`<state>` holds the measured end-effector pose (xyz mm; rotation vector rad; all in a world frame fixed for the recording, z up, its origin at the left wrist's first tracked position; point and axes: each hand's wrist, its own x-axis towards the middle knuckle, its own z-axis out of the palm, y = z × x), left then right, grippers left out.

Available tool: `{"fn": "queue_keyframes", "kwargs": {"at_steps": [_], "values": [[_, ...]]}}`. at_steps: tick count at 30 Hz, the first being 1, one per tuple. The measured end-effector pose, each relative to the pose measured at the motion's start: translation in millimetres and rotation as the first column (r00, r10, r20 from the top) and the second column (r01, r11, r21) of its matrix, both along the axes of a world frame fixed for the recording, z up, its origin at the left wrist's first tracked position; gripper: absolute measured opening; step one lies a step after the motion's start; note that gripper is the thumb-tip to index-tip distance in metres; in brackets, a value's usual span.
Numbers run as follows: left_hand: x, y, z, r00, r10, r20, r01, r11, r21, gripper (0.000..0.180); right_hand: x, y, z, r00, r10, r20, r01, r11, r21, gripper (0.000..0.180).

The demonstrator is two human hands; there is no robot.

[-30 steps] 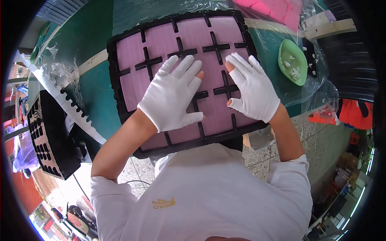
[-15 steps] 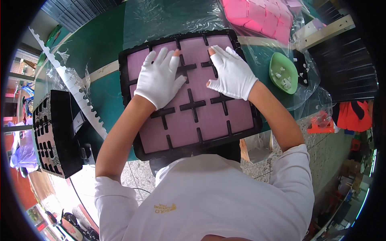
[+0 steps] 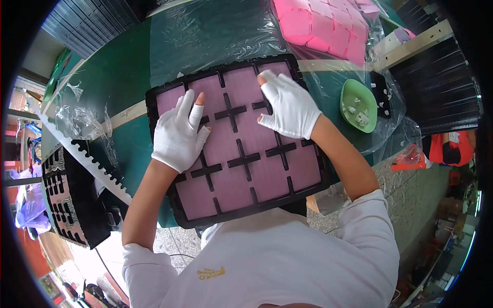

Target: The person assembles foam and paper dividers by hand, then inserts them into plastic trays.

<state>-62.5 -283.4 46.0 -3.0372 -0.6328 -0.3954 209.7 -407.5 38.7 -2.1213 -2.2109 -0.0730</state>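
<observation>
Black-framed pink panel (image 3: 258, 137) is lying underneath, left hand (image 3: 178, 137) resting wide at its left, right hand (image 3: 291, 108) resting wide at upper right.

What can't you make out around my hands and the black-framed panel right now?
All in the head view:
- Parts of the black-framed panel: hidden beneath the left hand and right hand.
- Both palms: turned away, hidden by the backs of the hands.
- Far end of the pink block: cut off by the picture's top edge.
- White bits in the green bowl: too small to identify.
</observation>
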Motion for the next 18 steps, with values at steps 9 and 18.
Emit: {"fn": "queue_keyframes", "kwargs": {"at_steps": [9, 18], "values": [[5, -9, 7, 0.949, 0.313, -0.030, -0.314, 0.938, -0.145, 0.078, -4, 2, -6, 0.999, -0.030, 0.046, 0.026, 0.997, 0.076, 0.090], [-8, -13, -1, 0.952, 0.275, -0.133, -0.268, 0.961, 0.071, 0.079, -9, -14, -8, 1.000, 0.009, 0.013, -0.009, 0.999, 0.043, 0.085]]}}
